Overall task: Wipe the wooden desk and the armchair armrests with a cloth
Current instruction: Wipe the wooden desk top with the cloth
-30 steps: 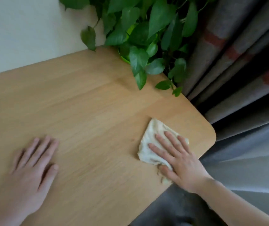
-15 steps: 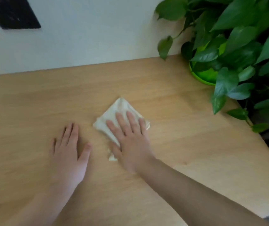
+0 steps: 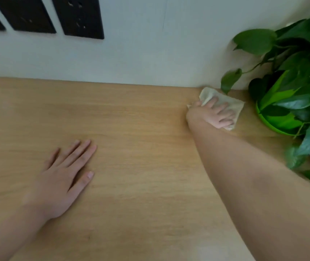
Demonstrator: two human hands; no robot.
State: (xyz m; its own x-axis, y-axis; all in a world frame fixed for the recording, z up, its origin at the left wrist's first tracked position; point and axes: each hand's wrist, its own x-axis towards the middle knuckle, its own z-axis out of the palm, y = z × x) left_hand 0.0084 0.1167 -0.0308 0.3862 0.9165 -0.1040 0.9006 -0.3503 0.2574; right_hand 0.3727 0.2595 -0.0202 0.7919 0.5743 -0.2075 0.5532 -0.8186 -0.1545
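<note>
At the upper right of the frame, the pale cloth [image 3: 220,105] lies flat on the wooden desk [image 3: 141,129], long axis slanting down-right, one corner towards the wall [image 3: 150,53]; the right hand [image 3: 211,115] presses spread fingers across its middle, beside the green pot [image 3: 274,125]; left hand [image 3: 62,178] flat, fingers together, lower left.
</note>
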